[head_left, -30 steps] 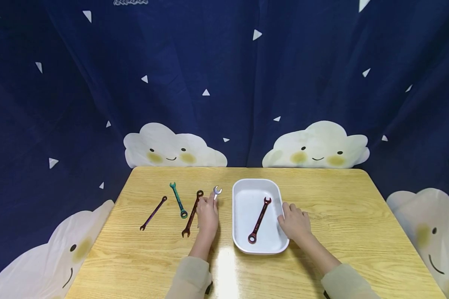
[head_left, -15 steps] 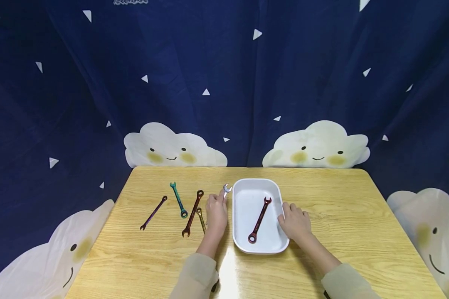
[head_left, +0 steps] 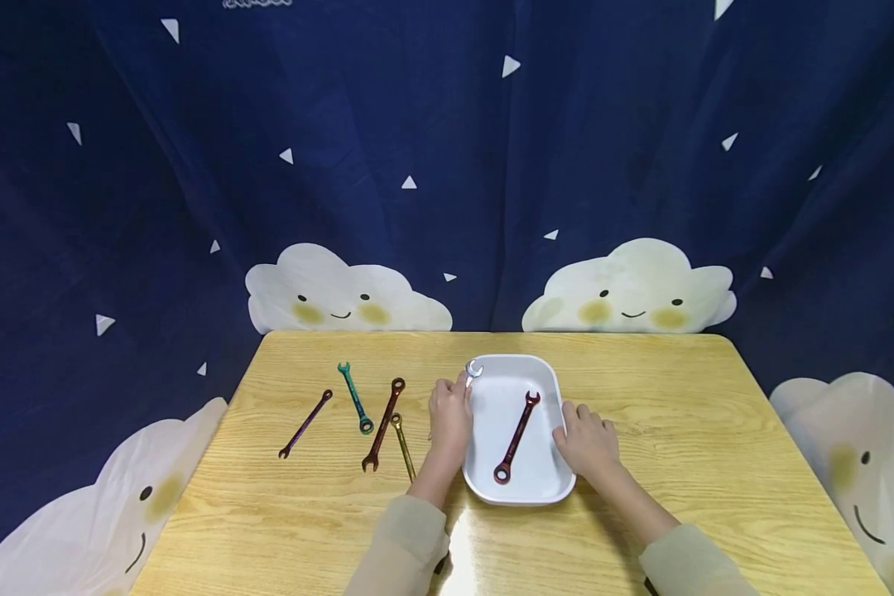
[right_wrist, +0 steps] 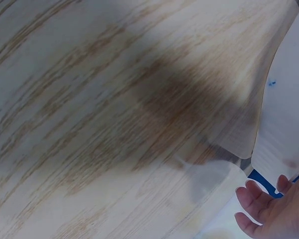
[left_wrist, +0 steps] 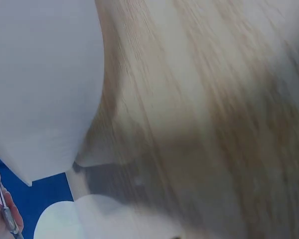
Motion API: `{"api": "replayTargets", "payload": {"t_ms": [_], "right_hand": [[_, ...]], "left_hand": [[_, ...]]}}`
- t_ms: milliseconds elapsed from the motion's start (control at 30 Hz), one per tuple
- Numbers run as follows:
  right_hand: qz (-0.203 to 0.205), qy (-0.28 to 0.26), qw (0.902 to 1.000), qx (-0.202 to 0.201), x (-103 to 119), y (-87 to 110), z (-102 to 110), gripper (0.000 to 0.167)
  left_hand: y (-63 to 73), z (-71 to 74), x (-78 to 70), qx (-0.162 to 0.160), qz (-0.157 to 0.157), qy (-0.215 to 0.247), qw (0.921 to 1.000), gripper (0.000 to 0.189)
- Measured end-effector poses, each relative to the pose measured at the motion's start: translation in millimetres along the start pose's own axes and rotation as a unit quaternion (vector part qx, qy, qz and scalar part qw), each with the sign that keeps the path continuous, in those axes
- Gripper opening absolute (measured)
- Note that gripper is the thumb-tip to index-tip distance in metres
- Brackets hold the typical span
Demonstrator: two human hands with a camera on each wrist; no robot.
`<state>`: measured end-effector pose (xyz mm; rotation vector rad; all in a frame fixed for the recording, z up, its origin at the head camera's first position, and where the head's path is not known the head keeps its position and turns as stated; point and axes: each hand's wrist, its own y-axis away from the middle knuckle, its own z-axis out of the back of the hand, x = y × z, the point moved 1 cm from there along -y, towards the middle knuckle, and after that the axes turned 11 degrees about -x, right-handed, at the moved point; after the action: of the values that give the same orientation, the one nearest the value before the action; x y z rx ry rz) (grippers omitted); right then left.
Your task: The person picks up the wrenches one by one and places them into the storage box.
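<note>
My left hand [head_left: 450, 418] grips a silver wrench [head_left: 473, 371], its open-ended head poking out past the fingertips. That head overlaps the upper left rim of a white tray [head_left: 517, 500] in the head view; most of the shank is hidden by the hand. At the lower corner of the left wrist view, the silver wrench [left_wrist: 9, 217] shows between the fingers. Inside the tray lies a dark red combination wrench [head_left: 517, 439]. My right hand [head_left: 588, 443] holds the tray's right edge between thumb and index finger, its other fingers [right_wrist: 249, 199] loosely bent outside the wall.
Left of the tray, several wrenches lie on the wooden table [head_left: 670, 397]: a gold one [head_left: 403, 445], a reddish-brown one [head_left: 383, 426], a teal one [head_left: 354, 399] and a thin purple one [head_left: 305, 425]. A dark blue curtain [head_left: 447, 124] with cloud prints hangs behind.
My left hand has carried the silver wrench rightward from beside the reddish-brown wrench to the tray's left rim, uncovering the gold wrench. My right hand has stayed at the tray.
</note>
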<state>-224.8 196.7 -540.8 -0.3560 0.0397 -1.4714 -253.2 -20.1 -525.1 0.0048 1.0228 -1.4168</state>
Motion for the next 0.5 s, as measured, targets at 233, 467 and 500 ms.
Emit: {"api": "replayTargets", "payload": {"t_ms": [233, 467, 500], "right_hand": [[0.004, -0.002, 0.9999, -0.011, -0.1, 0.9, -0.9, 0.031], [0.001, 0.000, 1.0000, -0.010, -0.1, 0.2, -0.7, 0.030], [0.001, 0.001, 0.9999, -0.010, -0.1, -0.2, -0.6, 0.030]], "left_hand": [[-0.3, -6.2, -9.0, -0.017, -0.028, -0.004, 0.9995, 0.029], [0.1, -12.2, -17.2, -0.027, -0.045, -0.007, 0.9986, 0.028], [0.0, -12.9, -18.2, -0.026, -0.047, -0.009, 0.9985, 0.028]]}}
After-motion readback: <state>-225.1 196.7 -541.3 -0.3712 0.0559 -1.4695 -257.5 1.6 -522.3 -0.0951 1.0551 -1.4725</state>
